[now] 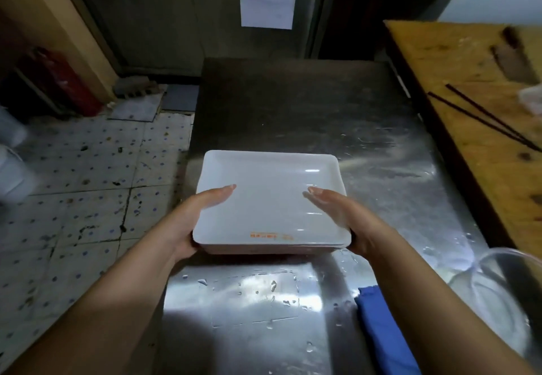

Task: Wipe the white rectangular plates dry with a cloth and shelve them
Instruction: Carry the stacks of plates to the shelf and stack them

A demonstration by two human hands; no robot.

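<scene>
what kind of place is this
Most likely a restaurant or canteen back kitchen: a wet stainless steel worktable, a worn wooden chopping board with a cleaver, and stacked white plates.

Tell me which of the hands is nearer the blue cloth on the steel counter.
Right. The right hand grips the stack of white rectangular plates above the blue cloth; the left hand grips the stack's opposite side, farther away.

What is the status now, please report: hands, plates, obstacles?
Left hand and right hand grip stack of white plates by its sides, above wet steel table. Blue cloth lies unused. Nothing in the way.
</scene>
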